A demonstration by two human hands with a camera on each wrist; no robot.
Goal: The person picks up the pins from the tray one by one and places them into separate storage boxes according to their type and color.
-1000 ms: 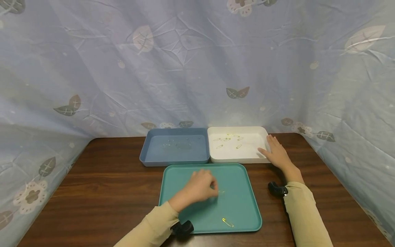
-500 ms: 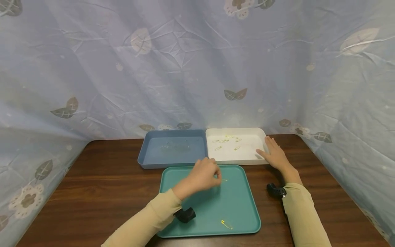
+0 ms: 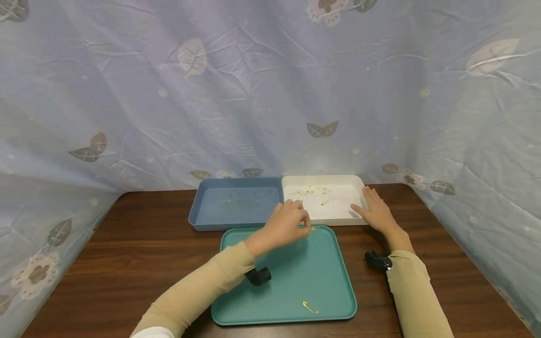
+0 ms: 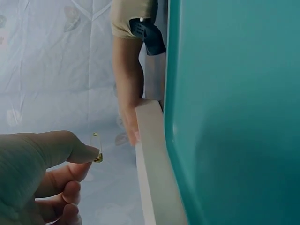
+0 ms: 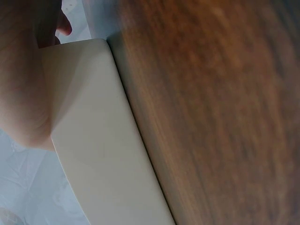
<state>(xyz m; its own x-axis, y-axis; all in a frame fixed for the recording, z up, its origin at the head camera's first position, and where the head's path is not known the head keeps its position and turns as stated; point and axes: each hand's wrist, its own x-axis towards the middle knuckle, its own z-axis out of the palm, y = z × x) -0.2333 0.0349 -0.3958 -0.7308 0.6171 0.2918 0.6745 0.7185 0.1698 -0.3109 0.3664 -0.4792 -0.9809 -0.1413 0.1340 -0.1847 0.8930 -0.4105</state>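
Observation:
My left hand (image 3: 287, 224) pinches a gold safety pin (image 4: 97, 149) between thumb and forefinger, over the far edge of the teal tray (image 3: 313, 277) and close to the front wall of the white tray (image 3: 338, 220). At the white tray's right side, my right hand (image 3: 377, 211) rests with straight fingers along the wall, its thumb over the rim. Several gold safety pins (image 3: 325, 203) lie inside the white tray. One more gold safety pin (image 3: 310, 308) lies near the teal tray's front edge.
A blue tray (image 3: 236, 226) with several small silver pins (image 3: 226, 201) stands left of the white one, side by side. All the trays sit on a dark wooden table (image 3: 139, 244). A patterned cloth (image 3: 253, 94) hangs behind and at the sides.
The left hand has moved away from me, from the middle of the teal tray toward the white tray, carrying the pinched safety pin. The right hand has stayed at the white tray's side.

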